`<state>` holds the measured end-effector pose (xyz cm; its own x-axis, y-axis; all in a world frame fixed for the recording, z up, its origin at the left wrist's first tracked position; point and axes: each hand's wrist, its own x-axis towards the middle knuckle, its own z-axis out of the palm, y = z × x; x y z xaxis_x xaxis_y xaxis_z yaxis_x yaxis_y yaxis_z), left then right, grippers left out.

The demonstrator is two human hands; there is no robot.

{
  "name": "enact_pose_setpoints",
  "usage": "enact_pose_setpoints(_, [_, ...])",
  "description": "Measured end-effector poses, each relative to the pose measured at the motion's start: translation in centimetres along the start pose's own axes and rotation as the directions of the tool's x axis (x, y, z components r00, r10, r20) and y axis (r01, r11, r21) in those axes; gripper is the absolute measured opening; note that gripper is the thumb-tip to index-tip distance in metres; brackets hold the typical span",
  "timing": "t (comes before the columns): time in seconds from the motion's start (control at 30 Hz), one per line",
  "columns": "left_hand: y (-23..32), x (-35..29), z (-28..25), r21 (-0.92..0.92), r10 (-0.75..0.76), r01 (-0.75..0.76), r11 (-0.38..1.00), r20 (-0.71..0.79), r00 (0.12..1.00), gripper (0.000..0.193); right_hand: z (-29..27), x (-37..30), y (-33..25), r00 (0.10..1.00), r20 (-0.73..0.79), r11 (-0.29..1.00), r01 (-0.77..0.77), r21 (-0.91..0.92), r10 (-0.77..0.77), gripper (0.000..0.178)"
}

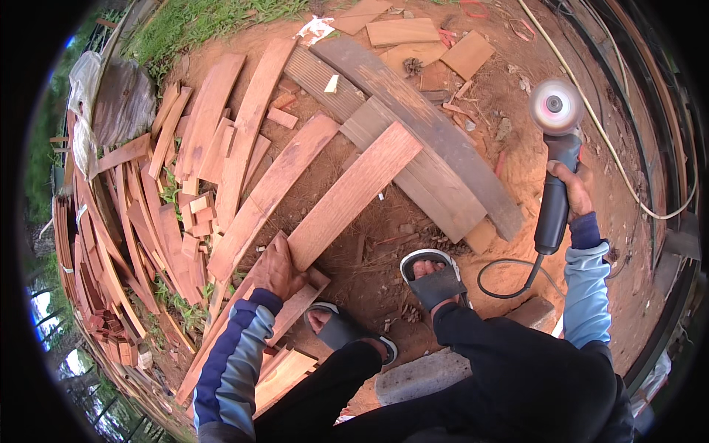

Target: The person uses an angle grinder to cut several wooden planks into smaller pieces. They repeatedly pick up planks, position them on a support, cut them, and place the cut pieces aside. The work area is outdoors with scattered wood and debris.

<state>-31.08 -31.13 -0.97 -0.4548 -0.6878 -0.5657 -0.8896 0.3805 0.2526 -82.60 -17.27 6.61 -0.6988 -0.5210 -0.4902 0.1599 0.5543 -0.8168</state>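
My right hand (574, 188) is wrapped round the dark body of an angle grinder (559, 196), held upright in view at the right. Its round disc (554, 105) points away from me and looks blurred. From the tool's rear end a black cord curls down to the ground. At the lower left, my left hand (277, 272) is closed on the near end of a reddish wooden board (354, 196). This board slants up to the right, its far end resting over grey-brown planks (413, 166). Fingers of the left hand are partly hidden.
Many reddish boards (236, 125) and small offcuts (198, 214) lie heaped at the left. A long weathered plank (436, 118) crosses the dirt ahead. My sandalled feet (436, 277) are near the boards. A concrete block (425, 375) lies beneath me, and a pale hose (591, 111) curves at the right.
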Motion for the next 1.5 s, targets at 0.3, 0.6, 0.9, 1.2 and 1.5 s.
enact_pose_setpoints(0.3, [1.7, 0.3, -0.2, 0.195, 0.006, 0.003, 0.981, -0.049, 0.999, 0.085, -0.2, 0.2, 0.2, 1.000, 0.004, 0.999, 0.016, -0.037, -0.016, 0.039])
enact_pose_setpoints(0.6, [1.4, 0.6, 0.4, 0.277, 0.055, -0.031, 0.960, -0.081, 0.995, 0.076, 0.3, 0.3, 0.4, 0.999, 0.040, 0.998, 0.010, -0.069, -0.007, 0.037])
enact_pose_setpoints(0.9, [1.4, 0.8, 0.2, 0.270, 0.071, -0.053, 0.961, -0.055, 0.996, 0.073, -0.1, 0.8, 1.2, 0.998, 0.031, 0.991, 0.055, -0.122, -0.051, 0.039])
enact_pose_setpoints(1.2, [2.4, 1.2, -0.3, 0.244, 0.028, -0.026, 0.969, -0.005, 1.000, 0.070, -0.3, 0.8, 1.5, 0.999, 0.034, 0.990, 0.029, -0.136, -0.025, 0.043])
enact_pose_setpoints(1.5, [2.0, 0.9, 0.0, 0.258, 0.027, -0.014, 0.966, -0.045, 0.999, 0.074, -0.2, 1.0, 1.5, 0.999, 0.052, 0.991, 0.021, -0.130, -0.014, 0.040])
